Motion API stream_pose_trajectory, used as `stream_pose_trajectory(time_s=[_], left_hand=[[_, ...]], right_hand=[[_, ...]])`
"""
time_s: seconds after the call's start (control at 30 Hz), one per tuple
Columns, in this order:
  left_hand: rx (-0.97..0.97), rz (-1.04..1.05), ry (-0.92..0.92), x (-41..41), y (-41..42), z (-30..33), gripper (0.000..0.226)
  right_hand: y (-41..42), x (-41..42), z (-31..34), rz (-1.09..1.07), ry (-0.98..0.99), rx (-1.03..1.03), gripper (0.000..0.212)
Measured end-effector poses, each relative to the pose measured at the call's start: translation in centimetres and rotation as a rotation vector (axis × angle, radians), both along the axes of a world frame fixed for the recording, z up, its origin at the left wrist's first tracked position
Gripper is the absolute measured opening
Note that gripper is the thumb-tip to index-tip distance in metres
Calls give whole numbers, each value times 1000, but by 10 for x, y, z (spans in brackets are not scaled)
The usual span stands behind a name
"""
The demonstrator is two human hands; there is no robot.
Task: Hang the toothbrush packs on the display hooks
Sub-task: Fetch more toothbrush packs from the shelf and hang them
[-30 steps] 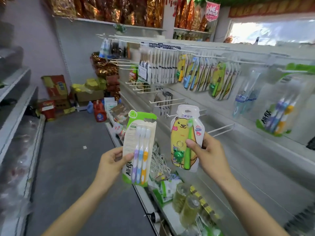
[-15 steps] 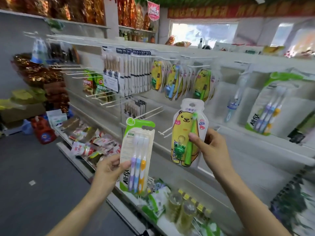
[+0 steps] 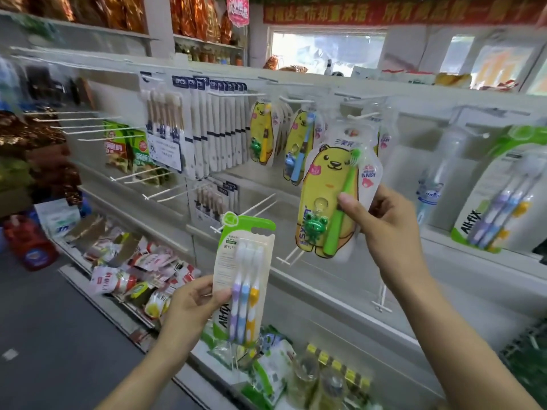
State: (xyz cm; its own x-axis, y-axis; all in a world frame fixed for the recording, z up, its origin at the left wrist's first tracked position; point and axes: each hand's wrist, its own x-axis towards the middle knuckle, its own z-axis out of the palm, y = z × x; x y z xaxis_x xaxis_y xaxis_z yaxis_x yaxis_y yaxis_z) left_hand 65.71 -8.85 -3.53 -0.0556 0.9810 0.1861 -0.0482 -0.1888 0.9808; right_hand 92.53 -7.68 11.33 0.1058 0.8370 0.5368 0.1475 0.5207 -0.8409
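We reach both forearms up and forward from the bottom of the view toward the white hook wall. Our right hand (image 3: 384, 229) is raised about level with the middle rows, thumb pressed on the front and fingers curled behind, pinching the yellow bear-shaped blister pack with a green child's toothbrush and a small green frog toy (image 3: 334, 196). That pack stands upright, its white top tab close under a white wire display hook (image 3: 362, 116), though we cannot tell whether the tab's hole is on the hook. Our left hand (image 3: 195, 303) sits lower and nearer to us, fingers wrapped round the left edge of the green-and-cream card pack of three toothbrushes in purple, blue and yellow (image 3: 242, 279), thumb across its front. This pack is held upright and slightly tilted, well below the bear pack and to its left, in front of bare white hooks (image 3: 260, 204) and touching none of them. The two hands are apart, each clamped on its own pack. Behind the bear pack, similar yellow bear packs (image 3: 266, 134) already hang in a row, and a matching three-brush pack (image 3: 497, 208) hangs at far right.
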Motion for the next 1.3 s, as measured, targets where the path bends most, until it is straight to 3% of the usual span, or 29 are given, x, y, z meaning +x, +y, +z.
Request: stream_pose_trajectory(time_s=[0.63,0.7,0.73,0.8,0.83,0.97,1.1,1.3], left_hand=[[-126,-274,-23,-24,76,-9,25],[-141,-295,-58,-23,79,-13,14],[-158,-310,-79,-23,79,-13,15],[-174,-338,-100,-23,79,-19,58],[-175,-331,-109,-23,77,-21,67],[-187,-407,-137,-20,64,-22,71],[-232,-489,-137,-19,54,-20,74],[-222,-557,-138,-13,48,-10,64]], right_hand=[[65,-9,13,-315,106,-62,11],[84,2,12,-359,117,-93,11],[94,8,12,-380,114,-104,12],[110,18,11,-406,116,-123,15],[117,23,10,-414,127,-131,17],[137,38,11,-449,152,-146,10],[150,45,11,-492,149,-158,18],[150,45,0,-656,-18,-212,23]])
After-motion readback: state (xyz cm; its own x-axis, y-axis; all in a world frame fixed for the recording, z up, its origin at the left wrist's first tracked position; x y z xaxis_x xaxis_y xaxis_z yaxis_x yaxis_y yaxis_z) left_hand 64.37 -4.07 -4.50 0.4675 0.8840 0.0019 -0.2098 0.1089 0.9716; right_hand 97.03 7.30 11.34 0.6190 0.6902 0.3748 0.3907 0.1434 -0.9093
